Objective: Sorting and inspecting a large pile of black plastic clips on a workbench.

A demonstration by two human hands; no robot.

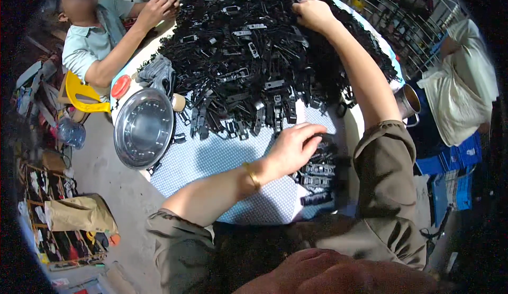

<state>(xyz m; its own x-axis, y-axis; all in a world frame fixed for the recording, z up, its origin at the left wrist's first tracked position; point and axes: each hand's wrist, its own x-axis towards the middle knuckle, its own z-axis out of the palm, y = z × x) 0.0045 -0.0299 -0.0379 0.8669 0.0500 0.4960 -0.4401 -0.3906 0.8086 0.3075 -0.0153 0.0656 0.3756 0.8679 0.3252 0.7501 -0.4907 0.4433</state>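
A large heap of small black plastic clip-like parts (227, 51) covers the far part of the table. My right hand (316, 16) reaches to the heap's far right side, fingers curled down into it; whatever they grip is hidden. Near the front edge, my left hand (290, 150), with a yellow bangle at its wrist, hovers palm down beside a neat column of similar black parts (317, 176). Its thumb and forefinger are apart, with nothing visible between them. The white patterned table cover (227, 162) shows under my left forearm.
A shiny metal basin (144, 129) stands at the table's left edge, near a red lid (121, 86), grey cloth (157, 74) and a tan roll (179, 102). Another person (100, 45) works at the far left. A metal mug (408, 103) stands at the right edge, near blue crates (450, 183).
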